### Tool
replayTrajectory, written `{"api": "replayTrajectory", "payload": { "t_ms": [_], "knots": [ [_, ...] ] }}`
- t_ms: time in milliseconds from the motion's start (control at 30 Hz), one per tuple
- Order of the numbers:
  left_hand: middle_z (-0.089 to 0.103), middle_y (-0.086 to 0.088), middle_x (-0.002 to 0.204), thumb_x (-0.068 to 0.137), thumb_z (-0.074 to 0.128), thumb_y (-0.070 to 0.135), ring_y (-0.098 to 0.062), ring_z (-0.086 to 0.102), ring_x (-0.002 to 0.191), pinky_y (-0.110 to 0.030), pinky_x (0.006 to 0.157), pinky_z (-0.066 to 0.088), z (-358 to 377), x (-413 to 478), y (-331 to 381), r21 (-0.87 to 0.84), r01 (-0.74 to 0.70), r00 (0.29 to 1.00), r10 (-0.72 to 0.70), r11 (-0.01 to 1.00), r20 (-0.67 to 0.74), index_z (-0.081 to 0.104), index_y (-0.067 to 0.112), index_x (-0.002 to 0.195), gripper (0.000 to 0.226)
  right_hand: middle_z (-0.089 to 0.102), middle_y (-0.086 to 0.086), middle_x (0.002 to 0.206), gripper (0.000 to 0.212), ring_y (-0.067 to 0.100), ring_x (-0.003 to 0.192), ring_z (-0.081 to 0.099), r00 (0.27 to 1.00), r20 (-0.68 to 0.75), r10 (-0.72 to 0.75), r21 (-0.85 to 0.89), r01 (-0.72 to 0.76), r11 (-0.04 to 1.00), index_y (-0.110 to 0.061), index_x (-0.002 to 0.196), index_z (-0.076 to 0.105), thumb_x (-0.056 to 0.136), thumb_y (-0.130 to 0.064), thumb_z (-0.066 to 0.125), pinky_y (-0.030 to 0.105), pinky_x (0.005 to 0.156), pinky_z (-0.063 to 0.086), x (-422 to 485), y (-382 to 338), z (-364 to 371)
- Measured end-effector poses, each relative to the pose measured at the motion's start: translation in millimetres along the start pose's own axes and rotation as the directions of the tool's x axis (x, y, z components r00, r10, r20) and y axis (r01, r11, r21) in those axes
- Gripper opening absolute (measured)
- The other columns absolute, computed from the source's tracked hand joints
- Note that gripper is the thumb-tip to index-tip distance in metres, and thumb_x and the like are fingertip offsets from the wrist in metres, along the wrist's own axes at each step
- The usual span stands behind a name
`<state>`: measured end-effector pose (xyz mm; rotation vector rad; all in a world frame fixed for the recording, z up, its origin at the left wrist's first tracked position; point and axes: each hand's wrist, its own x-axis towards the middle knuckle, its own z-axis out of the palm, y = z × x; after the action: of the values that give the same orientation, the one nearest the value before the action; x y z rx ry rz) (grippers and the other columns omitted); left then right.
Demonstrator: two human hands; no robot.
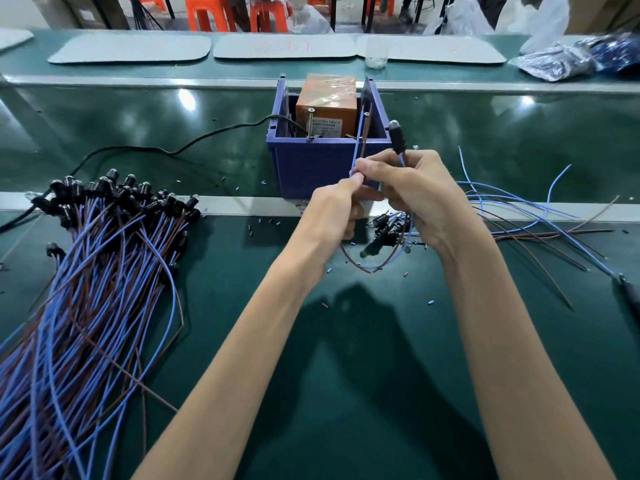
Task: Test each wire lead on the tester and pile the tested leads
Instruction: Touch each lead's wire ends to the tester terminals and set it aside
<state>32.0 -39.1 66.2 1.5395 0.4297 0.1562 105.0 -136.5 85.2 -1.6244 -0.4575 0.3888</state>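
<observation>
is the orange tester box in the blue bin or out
In: the orange tester box sits between the walls of the blue bin, base hidden behind its front wall.

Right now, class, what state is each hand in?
Left hand: pinches the free ends of the wire lead.
Right hand: grips that lead below its black cap.

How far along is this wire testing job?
Probably done: the big pile on the left. In hand: one lead, held by the left hand and right hand, wire ends up by the tester. Left: the few loose leads at right.
</observation>
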Motion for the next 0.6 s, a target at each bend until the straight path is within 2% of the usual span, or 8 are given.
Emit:
{"api": "replayTrajectory", "payload": {
  "t_ms": [67,200,267,333,367,433,500,600],
  "knots": [
    [0.042,0.012,0.049,0.103,0.036,0.031,-0.003,0.032,0.042,-0.018,0.048,0.030,0,0,-1,0.031,-0.048,0.999,0.049,0.998,-0.024,0.069,0.017,0.082,0.041,0.058,0.003,0.069,0.015,0.000,0.037,0.038,0.999,-0.024,0.024,0.035,-0.023,0.999,-0.012,0.075,0.063,0.090,-0.012,0.063,0.010,0.039,0.030,2,0,1],
    [0.059,0.004,0.059,0.103,0.039,0.026,-0.003,0.055,0.049,-0.011,0.051,0.042,-3,1,-4,-0.021,-0.114,0.988,0.111,0.993,-0.103,0.070,0.017,0.097,0.033,0.071,-0.004,0.069,0.019,0.004,0.037,0.046,0.998,-0.005,0.067,0.048,-0.067,0.997,-0.015,0.079,0.052,0.098,-0.014,0.050,0.013,0.039,0.035,5,0,-2],
    [0.060,0.007,0.051,0.101,0.045,0.029,-0.005,0.059,0.051,-0.013,0.053,0.044,-5,1,-5,-0.031,-0.133,0.976,0.126,0.991,-0.178,0.071,0.024,0.086,0.030,0.074,0.001,0.075,0.020,0.008,0.037,0.044,0.998,0.008,0.065,0.074,-0.065,0.995,-0.015,0.081,0.048,0.101,-0.014,0.045,0.014,0.040,0.034,6,0,-4],
    [0.050,0.006,0.043,0.097,0.053,0.032,-0.011,0.049,0.044,-0.018,0.051,0.041,-9,2,-6,-0.035,-0.169,0.940,0.150,0.985,-0.306,0.068,0.020,0.075,0.029,0.074,0.004,0.071,0.019,0.010,0.039,0.038,0.998,-0.021,0.062,0.115,-0.059,0.992,-0.015,0.082,0.047,0.100,-0.013,0.043,0.014,0.040,0.033,7,1,-5],
    [0.041,-0.001,0.046,0.096,0.055,0.033,-0.017,0.039,0.044,-0.022,0.051,0.035,-11,3,-6,-0.026,-0.184,0.914,0.161,0.983,-0.372,0.064,0.016,0.073,0.030,0.072,0.004,0.065,0.018,0.010,0.040,0.035,0.997,-0.043,0.061,0.137,-0.054,0.989,-0.014,0.082,0.047,0.100,-0.011,0.044,0.013,0.039,0.030,8,2,-5],
    [0.027,-0.011,0.063,0.096,0.054,0.033,-0.030,0.023,0.059,-0.031,0.059,0.024,-17,7,-8,-0.004,-0.182,0.871,0.159,0.983,-0.465,0.055,0.019,0.083,0.019,0.064,0.000,0.052,0.017,0.007,0.037,0.029,0.995,-0.081,0.058,0.175,-0.043,0.984,-0.012,0.082,0.051,0.098,-0.008,0.046,0.013,0.035,0.024,10,4,-4],
    [0.026,-0.005,0.064,0.097,0.048,0.025,-0.021,0.020,0.060,-0.033,0.060,0.022,-21,9,-6,-0.027,-0.175,0.851,0.138,0.984,-0.508,0.053,0.023,0.092,0.008,0.054,-0.002,0.048,0.017,0.004,0.034,0.027,0.991,-0.118,0.066,0.173,-0.045,0.984,-0.011,0.082,0.056,0.096,-0.007,0.047,0.013,0.034,0.021,13,7,-4],
    [0.036,0.011,0.053,0.094,0.036,0.009,-0.013,0.027,0.049,-0.028,0.056,0.029,-28,15,-9,0.013,-0.149,0.839,0.133,0.989,-0.527,0.062,0.016,0.114,0.033,0.046,-0.002,0.053,0.025,0.001,0.032,0.026,0.979,-0.186,0.080,0.110,-0.060,0.992,-0.011,0.081,0.061,0.094,-0.002,0.042,0.013,0.033,0.019,15,11,-3]
  ]
}}
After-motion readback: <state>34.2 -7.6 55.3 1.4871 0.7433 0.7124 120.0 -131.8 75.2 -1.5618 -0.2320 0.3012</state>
